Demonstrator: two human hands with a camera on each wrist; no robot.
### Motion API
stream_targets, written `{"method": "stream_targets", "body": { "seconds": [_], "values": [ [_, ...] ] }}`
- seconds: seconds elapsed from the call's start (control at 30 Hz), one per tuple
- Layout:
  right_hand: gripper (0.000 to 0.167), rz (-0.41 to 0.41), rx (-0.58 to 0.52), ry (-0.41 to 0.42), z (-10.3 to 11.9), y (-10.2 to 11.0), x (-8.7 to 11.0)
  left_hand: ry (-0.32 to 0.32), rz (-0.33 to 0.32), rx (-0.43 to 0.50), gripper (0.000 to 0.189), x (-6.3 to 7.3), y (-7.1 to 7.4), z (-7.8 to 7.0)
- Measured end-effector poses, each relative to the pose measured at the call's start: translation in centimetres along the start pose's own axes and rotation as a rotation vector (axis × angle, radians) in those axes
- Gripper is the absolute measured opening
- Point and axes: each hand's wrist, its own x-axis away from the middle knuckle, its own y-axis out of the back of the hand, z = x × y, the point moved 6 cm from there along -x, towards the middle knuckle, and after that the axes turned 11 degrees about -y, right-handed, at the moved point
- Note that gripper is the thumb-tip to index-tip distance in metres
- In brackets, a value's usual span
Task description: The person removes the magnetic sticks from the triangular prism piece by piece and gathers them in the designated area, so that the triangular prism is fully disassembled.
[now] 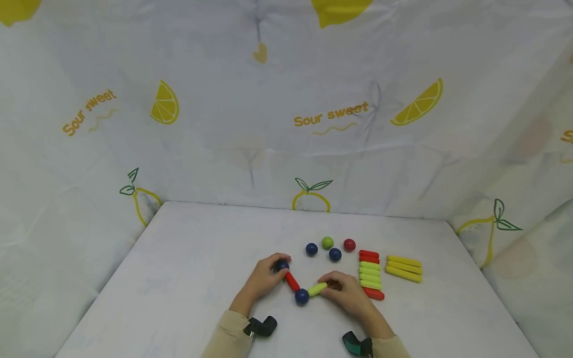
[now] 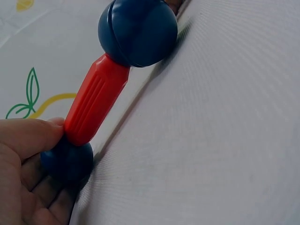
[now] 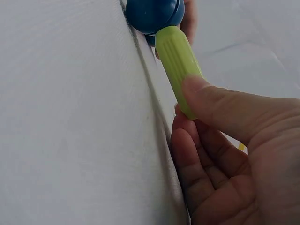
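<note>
My left hand (image 1: 265,274) grips a dark blue ball (image 2: 70,161), its thumb at the joint with a red rod (image 2: 96,101). The rod's other end meets a second dark blue ball (image 1: 302,297), nearer to me. From that ball a lime-green rod (image 3: 176,61) runs off to the right. Thumb and fingers of my right hand (image 1: 346,293) pinch the green rod by its far end. Together the pieces form a bent V shape low over the white table.
Behind the hands lie two loose blue balls (image 1: 311,249), a green ball (image 1: 328,242) and a red ball (image 1: 349,244). A column of red and lime-green rods (image 1: 369,274) lies right of my right hand, with yellow rods (image 1: 404,268) beyond. A lemon-print cloth (image 1: 224,164) hangs behind the table (image 1: 201,248).
</note>
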Motion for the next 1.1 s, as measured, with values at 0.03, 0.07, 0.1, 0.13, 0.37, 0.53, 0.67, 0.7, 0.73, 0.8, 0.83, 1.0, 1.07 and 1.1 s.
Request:
{"method": "stream_targets", "body": {
  "seconds": [0.03, 0.07, 0.1, 0.13, 0.37, 0.53, 0.67, 0.7, 0.73, 0.8, 0.83, 1.0, 1.07, 1.1],
  "values": [
    [0.022, -0.013, -0.003, -0.001, -0.1, 0.1, 0.0, 0.0, -0.002, -0.005, 0.027, 0.0, 0.0, 0.0],
    [0.022, -0.025, -0.005, -0.005, -0.1, 0.1, 0.0, 0.002, -0.003, -0.009, 0.027, 0.0, 0.0, 0.0],
    [0.022, -0.04, -0.009, -0.015, -0.2, 0.2, 0.0, 0.001, -0.006, -0.017, 0.028, 0.0, 0.1, 0.0],
    [0.022, -0.058, -0.013, -0.028, -0.2, 0.3, -0.1, -0.002, -0.009, -0.023, 0.028, 0.0, 0.1, 0.0],
    [0.02, -0.219, -0.055, -0.173, -0.7, 1.1, -0.4, -0.027, -0.013, -0.054, 0.028, 0.0, 0.3, -0.4],
    [0.021, -0.261, -0.06, -0.188, -0.5, 1.3, -0.3, -0.06, -0.031, -0.093, 0.027, 0.0, 0.3, -0.4],
    [0.024, -0.282, -0.056, -0.224, -0.9, 1.8, -0.1, -0.085, -0.053, -0.117, 0.027, 0.2, 0.3, -0.3],
    [0.024, -0.286, -0.056, -0.229, -0.9, 2.1, 0.1, -0.091, -0.058, -0.12, 0.028, 0.2, 0.3, -0.3],
    [0.025, -0.289, -0.052, -0.238, -1.0, 2.3, 0.2, -0.1, -0.063, -0.125, 0.027, 0.2, 0.3, -0.4],
    [0.027, -0.302, -0.041, -0.248, -1.0, 3.1, 0.7, -0.102, -0.072, -0.13, 0.028, 0.1, 0.3, -0.4],
    [0.027, -0.309, -0.033, -0.248, -1.0, 3.5, 1.0, -0.105, -0.079, -0.132, 0.028, 0.1, 0.3, -0.4],
    [0.031, -0.344, 0.001, -0.244, -1.1, 5.7, 2.8, -0.082, -0.106, -0.149, 0.029, 0.0, 0.5, -0.5],
    [0.032, -0.358, 0.0, -0.243, -1.5, 6.5, 3.7, -0.059, -0.107, -0.142, 0.03, 0.0, 0.5, -0.3],
    [0.033, -0.365, 0.004, -0.248, -1.8, 6.9, 4.1, -0.046, -0.108, -0.132, 0.03, 0.0, 0.5, -0.2]
  ]
}}
